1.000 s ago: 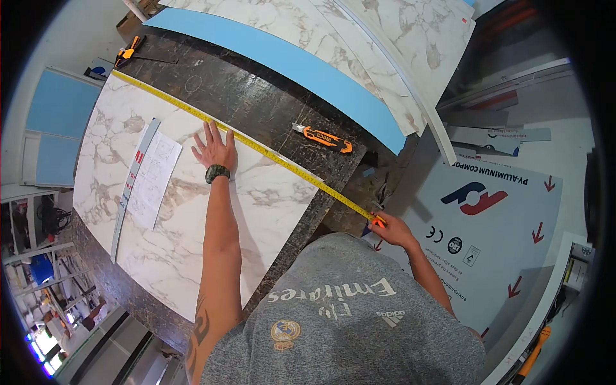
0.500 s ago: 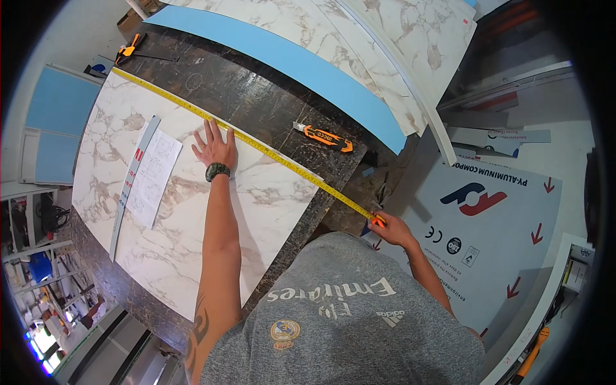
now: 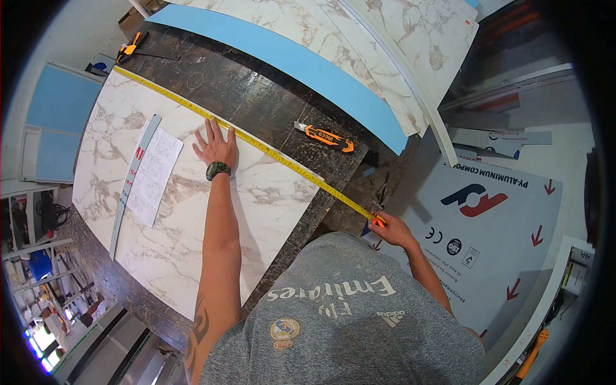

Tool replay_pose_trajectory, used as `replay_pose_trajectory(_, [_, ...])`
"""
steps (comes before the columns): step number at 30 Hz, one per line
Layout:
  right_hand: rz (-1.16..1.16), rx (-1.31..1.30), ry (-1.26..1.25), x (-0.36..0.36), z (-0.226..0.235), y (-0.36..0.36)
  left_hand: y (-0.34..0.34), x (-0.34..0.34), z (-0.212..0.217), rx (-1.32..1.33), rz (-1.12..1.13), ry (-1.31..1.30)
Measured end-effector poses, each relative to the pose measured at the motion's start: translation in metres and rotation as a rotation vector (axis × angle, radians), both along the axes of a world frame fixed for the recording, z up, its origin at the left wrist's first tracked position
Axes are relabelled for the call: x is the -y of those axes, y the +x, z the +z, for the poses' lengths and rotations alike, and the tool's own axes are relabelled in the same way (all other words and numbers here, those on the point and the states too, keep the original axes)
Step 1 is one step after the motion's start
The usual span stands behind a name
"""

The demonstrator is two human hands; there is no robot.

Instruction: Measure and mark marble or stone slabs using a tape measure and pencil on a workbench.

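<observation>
A white marble-patterned panel [image 3: 186, 250] lies on the dark scuffed table. Along its far edge stretches a yellow tape measure [image 3: 282, 158], reaching from the panel's far left corner out past its right corner. My right hand [image 3: 393, 230] is closed around the orange tape case beyond the panel's right corner. My left hand [image 3: 215, 146] lies flat on the panel with fingers spread, its fingertips at the tape's near edge. To the left of it, a paper sheet with line drawings [image 3: 157, 176] rests on the panel, partly under a narrow grey strip [image 3: 133, 189].
An orange utility knife [image 3: 326, 137] lies on the dark table [image 3: 244, 90] beyond the tape. An orange and black clamp [image 3: 131, 48] is at the far left corner. A blue strip [image 3: 289, 64] and more marble panels [image 3: 423, 38] lie behind. A large grey printed sheet [image 3: 494, 256] stands at right.
</observation>
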State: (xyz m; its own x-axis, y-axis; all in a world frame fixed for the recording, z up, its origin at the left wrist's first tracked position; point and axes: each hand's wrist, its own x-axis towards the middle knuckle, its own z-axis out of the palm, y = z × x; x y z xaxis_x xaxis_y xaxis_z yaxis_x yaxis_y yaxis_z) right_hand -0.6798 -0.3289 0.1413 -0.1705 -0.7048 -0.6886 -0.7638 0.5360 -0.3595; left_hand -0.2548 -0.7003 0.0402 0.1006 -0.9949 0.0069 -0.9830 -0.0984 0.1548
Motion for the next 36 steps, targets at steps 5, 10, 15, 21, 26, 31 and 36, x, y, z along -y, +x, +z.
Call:
replay_pose_trajectory(5, [0.003, 0.018, -0.019, -0.003, -0.002, -0.002, 0.007, -0.001, -0.001, 0.007, 0.0, 0.015])
replay_pose_trajectory(10, [0.014, 0.036, -0.019, -0.003, -0.002, -0.002, -0.005, -0.004, 0.007, -0.004, -0.005, 0.01])
replay_pose_trajectory(15, [0.013, 0.047, -0.001, -0.001, 0.001, -0.001, 0.001, -0.007, 0.012, -0.034, 0.011, 0.009])
replay_pose_trajectory(21, [-0.016, 0.083, -0.001, 0.002, 0.004, 0.001, 0.003, -0.009, 0.013, -0.05, 0.009, 0.008])
replay_pose_trajectory(26, [-0.023, 0.077, -0.006, 0.003, 0.005, 0.0, 0.002, -0.009, 0.014, -0.043, 0.004, 0.007])
replay_pose_trajectory(31, [-0.007, 0.072, -0.011, 0.003, 0.002, -0.002, 0.001, -0.008, 0.012, -0.033, 0.002, -0.002])
replay_pose_trajectory(36, [0.012, 0.069, 0.011, 0.002, -0.003, -0.005, 0.003, -0.007, 0.008, -0.025, 0.003, -0.015])
